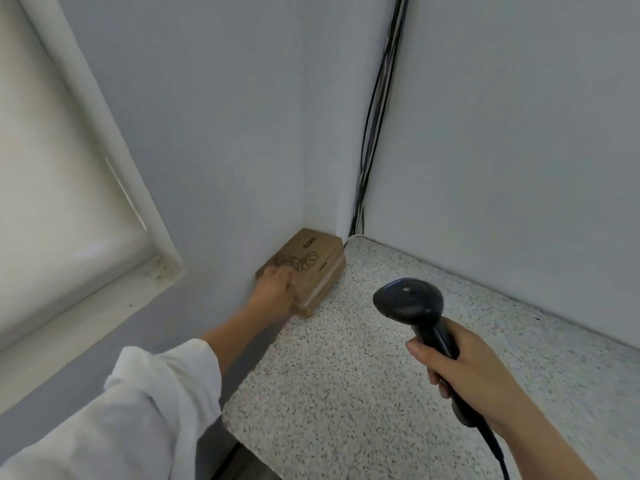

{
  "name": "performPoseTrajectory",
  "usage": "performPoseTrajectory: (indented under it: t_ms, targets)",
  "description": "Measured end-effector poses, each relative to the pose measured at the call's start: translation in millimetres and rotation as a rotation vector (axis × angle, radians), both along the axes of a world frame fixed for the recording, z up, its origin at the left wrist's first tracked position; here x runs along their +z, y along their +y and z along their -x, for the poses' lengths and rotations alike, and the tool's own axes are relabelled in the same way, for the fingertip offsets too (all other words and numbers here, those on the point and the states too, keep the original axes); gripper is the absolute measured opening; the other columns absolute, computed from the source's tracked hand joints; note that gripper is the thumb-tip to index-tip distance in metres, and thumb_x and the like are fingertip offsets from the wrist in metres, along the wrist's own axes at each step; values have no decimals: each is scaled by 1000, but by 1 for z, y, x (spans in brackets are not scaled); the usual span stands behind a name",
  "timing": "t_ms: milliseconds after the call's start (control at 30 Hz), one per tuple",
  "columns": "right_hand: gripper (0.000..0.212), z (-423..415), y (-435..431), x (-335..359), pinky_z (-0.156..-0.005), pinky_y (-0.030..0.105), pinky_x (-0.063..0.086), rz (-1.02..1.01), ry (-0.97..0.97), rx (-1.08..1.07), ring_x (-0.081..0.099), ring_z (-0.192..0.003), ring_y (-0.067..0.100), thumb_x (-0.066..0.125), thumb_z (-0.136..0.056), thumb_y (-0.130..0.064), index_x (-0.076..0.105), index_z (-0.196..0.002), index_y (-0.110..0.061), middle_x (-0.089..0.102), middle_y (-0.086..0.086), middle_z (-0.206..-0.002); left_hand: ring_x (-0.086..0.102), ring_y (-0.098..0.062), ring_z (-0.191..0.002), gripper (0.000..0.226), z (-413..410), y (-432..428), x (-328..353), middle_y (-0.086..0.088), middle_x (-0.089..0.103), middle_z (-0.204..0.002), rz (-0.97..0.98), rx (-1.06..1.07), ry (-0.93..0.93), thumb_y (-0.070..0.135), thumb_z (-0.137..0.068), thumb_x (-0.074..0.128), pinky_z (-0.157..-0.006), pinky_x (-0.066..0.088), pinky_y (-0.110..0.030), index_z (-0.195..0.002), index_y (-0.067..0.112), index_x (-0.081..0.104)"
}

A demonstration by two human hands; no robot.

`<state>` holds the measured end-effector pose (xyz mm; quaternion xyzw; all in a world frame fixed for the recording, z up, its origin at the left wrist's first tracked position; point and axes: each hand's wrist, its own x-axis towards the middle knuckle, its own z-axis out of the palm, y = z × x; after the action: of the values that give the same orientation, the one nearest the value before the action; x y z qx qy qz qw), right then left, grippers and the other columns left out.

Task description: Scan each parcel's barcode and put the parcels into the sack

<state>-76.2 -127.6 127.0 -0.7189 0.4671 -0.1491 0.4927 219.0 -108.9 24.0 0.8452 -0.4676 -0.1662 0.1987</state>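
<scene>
Head view shows a white window frame (114, 188) on the far left, with a white sleeve (138, 410) reaching forward below it. At the end of that arm, the left hand (275, 285) sits on the near end of the parcel (315, 261), a brown box with a flower drawn on top. Its grip curls over the box's near top edge and seems to hold it. The parcel lies on the speckled table (346, 393), pushed into the back left corner. Its long side runs along the wall. Black cables (375, 133) run down the wall just behind it. To the right, well apart from the box, the scanner (408, 299) hangs over the table with its head turned toward the parcel. The right hand (478, 372) has its grip wrapped tight round the handle. The left hand is much nearer the box, so it will likely have to pull or turn it toward the scanner. A small dark mark on top may be a label, but it is too small to tell. No sack shows.
</scene>
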Motion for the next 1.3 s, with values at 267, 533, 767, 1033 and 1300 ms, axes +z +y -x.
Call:
performPoseTrajectory:
  t_ms: [267,533,767,1033,1300]
  targets:
    - [9,-47,-9,1,-44,17,43,-48,47,-124,49,-39,2,67,-84,-18,59,-84,-12,59,-13,-48,40,-32,-127,60,-56,-70,-48,-16,32,-140,-192,14,-21,33,-90,58,-104,38,-40,-141,16,32]
    - [9,-59,-18,0,-48,16,44,-38,78,-163,51,-43,0,66,-85,-21,59,-83,-16,60,-16,-52,18,-35,-137,114,-58,-89,-68,-16,12,-147,-319,-94,-10,54,-63,78,-110,25,-47,-148,21,10]
    - [10,-57,-17,5,-50,16,43,-42,103,-195,51,-44,-2,65,-85,-24,57,-83,-19,60,-19,-53,-10,-42,-141,150,-48,-99,-74,-28,-15,-151,-465,-13,-39,74,-48,75,-113,13,-55,-144,17,-25]
    - [9,-41,-8,16,-51,18,45,-6,86,-246,51,-45,-1,65,-85,-24,57,-85,-20,60,-21,-53,35,-29,-120,112,-3,-88,-57,-17,30,-133,-222,-222,-439,59,-66,73,-99,32,-37,-144,8,10]
    - [9,-28,3,15,-51,14,44,6,76,-265,51,-44,-3,65,-85,-25,57,-86,-20,61,-22,-54,29,-27,-129,44,18,-78,-55,-7,33,-135,-45,-443,-64,48,-95,43,-106,28,-38,-132,25,47]
